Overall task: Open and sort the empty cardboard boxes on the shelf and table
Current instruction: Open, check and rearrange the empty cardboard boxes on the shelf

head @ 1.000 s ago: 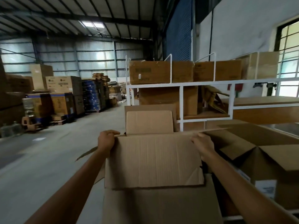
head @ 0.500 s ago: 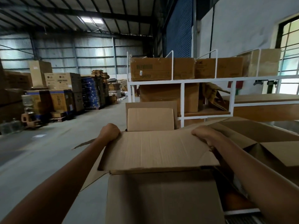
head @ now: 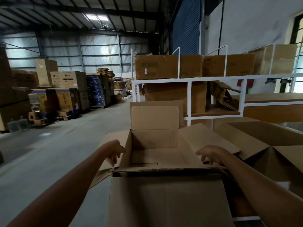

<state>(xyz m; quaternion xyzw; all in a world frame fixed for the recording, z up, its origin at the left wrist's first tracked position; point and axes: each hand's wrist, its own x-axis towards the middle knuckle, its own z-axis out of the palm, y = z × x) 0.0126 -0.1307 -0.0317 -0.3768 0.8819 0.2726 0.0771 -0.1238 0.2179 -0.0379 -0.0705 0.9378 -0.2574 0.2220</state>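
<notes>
A brown cardboard box [head: 167, 199] stands right in front of me with its top open and its inside empty. Its far flap [head: 155, 117] stands upright, and the near flap hangs down toward me. My left hand [head: 114, 152] hovers over the box's left flap with loosely curled fingers and holds nothing. My right hand [head: 210, 154] hangs over the right flap, fingers pointing down, also holding nothing. Whether either hand touches the cardboard I cannot tell.
A second open box [head: 268, 145] sits close on the right. Behind stands a white metal shelf [head: 188, 81] carrying closed boxes [head: 167, 67] on top and more below. Stacked cartons [head: 68, 89] and water bottles line the far left across a concrete floor [head: 49, 153].
Both hands gripped the near flap's top edge, swung it down toward me and let go. The box's empty inside is now exposed, and the hands have spread to the two sides.
</notes>
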